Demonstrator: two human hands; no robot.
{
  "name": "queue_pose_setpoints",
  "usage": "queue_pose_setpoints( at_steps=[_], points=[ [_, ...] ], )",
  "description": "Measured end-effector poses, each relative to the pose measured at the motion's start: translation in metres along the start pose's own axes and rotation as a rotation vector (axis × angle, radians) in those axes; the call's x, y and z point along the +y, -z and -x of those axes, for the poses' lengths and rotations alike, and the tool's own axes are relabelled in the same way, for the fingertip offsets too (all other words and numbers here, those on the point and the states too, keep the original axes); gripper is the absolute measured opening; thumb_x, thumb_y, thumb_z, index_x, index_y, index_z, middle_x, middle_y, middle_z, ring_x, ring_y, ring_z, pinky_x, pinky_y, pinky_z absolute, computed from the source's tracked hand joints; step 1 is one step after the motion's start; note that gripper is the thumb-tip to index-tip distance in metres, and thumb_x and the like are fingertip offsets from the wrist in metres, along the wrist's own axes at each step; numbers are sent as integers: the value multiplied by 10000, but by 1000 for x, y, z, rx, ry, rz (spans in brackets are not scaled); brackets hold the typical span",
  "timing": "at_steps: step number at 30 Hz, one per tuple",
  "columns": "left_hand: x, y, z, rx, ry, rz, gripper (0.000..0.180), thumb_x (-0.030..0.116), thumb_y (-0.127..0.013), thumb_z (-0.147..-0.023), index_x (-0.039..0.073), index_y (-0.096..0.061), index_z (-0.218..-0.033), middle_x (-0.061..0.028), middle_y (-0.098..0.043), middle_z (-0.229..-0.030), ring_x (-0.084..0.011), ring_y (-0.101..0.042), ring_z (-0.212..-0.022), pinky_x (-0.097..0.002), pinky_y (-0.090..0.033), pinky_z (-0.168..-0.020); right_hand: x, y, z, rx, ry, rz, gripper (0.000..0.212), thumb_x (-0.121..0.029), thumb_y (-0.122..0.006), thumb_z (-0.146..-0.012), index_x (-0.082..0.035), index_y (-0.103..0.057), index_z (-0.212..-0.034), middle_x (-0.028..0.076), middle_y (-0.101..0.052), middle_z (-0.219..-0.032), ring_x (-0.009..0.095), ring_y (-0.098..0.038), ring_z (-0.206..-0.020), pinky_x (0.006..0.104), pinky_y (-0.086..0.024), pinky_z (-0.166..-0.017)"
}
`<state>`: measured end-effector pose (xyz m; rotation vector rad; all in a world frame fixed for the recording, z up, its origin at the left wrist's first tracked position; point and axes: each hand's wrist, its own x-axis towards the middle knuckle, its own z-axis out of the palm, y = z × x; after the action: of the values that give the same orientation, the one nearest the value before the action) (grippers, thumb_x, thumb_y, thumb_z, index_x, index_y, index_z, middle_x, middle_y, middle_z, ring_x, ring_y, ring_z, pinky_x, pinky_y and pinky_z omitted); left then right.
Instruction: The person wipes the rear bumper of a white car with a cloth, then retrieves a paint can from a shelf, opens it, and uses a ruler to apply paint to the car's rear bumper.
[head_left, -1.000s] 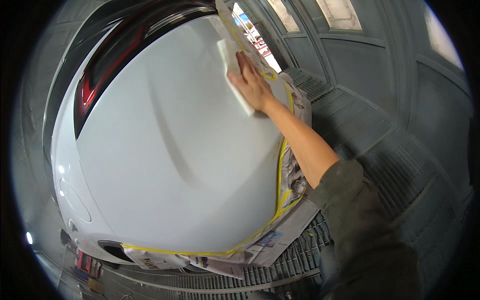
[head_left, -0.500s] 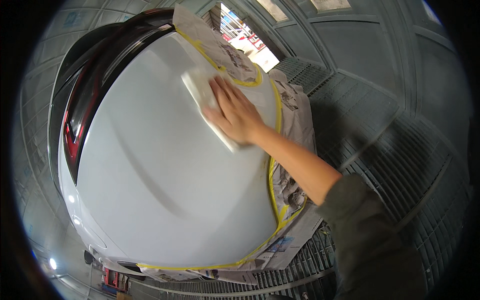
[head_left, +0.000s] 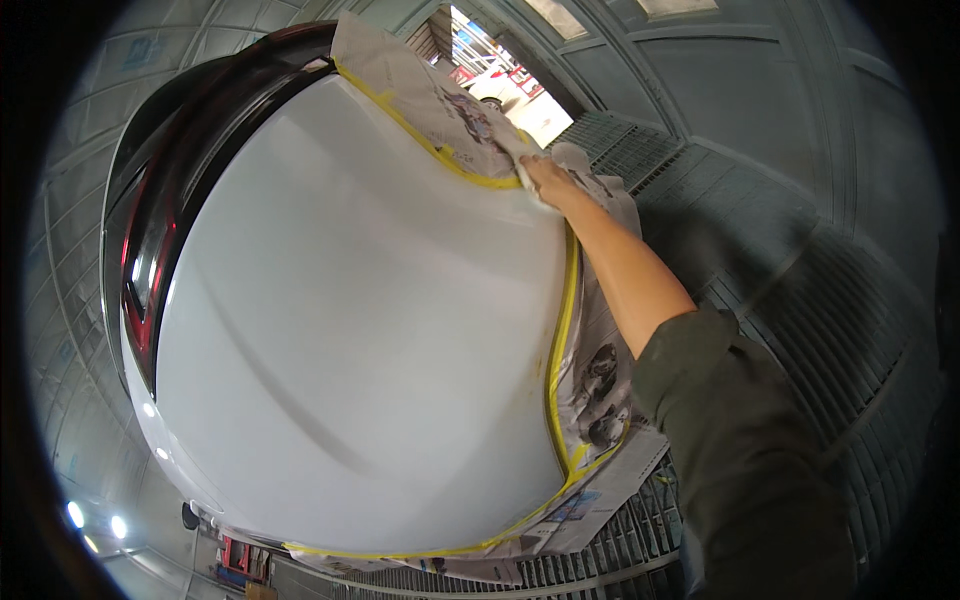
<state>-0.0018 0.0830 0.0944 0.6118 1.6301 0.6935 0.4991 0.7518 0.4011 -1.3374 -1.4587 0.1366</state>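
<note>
The right grip [head_left: 552,184] is closed on a white cloth [head_left: 527,174], partly hidden by the fingers, at the far right edge of a pale car panel [head_left: 370,310]. Yellow tape [head_left: 562,340] runs along the panel's right and near edges, with printed paper [head_left: 430,85] lying against it. The bare forearm [head_left: 632,270] extends from a dark green sleeve [head_left: 735,410] at the lower right. A red and black tail light [head_left: 150,265] borders the panel's left side, and metal grating [head_left: 820,340] covers the floor to the right.
</note>
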Motion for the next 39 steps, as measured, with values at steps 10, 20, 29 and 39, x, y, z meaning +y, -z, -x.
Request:
queue_pose_setpoints(
  at_steps=[10,20,29,39],
  points=[
    [-61,31,28,74,79,96,542,344,-682,-1016,16,-541,-1423,-183,-669,-1272,-297,-668,-1171,-464,-561,-918,-148,-21,196,294,-129,-157,776,-516,-378,-1040,108,-419,-1499,387,-354,-1556,529,-319,-1475,595,-242,-1221],
    [-107,92,29,28,79,24,502,334,-658,-1032,21,-555,-1411,-176,-675,-1252,-296,-674,-1139,-455,-562,-912,-179,-207,505,418,7,-118,796,-440,-491,-1044,145,-264,-1534,420,-210,-1594,602,-213,-1487,703,-195,-1197],
    [-186,135,44,40,-79,-315,439,318,-625,-1052,19,-590,-1371,-169,-685,-1212,-295,-687,-1074,-454,-564,-896,-194,-125,408,613,252,1,672,-426,-455,-1036,52,-431,-1508,280,-317,-1632,530,-256,-1512,707,-196,-1187],
    [-70,61,87,169,0,339,335,262,-577,-1084,-52,-687,-1122,-137,-722,-844,-149,-566,-573,-350,-468,-533,-337,-203,428,478,1014,293,624,-346,-587,-966,-125,-484,-1540,62,-381,-1658,284,-303,-1555,580,-74,-1300]
  ],
)
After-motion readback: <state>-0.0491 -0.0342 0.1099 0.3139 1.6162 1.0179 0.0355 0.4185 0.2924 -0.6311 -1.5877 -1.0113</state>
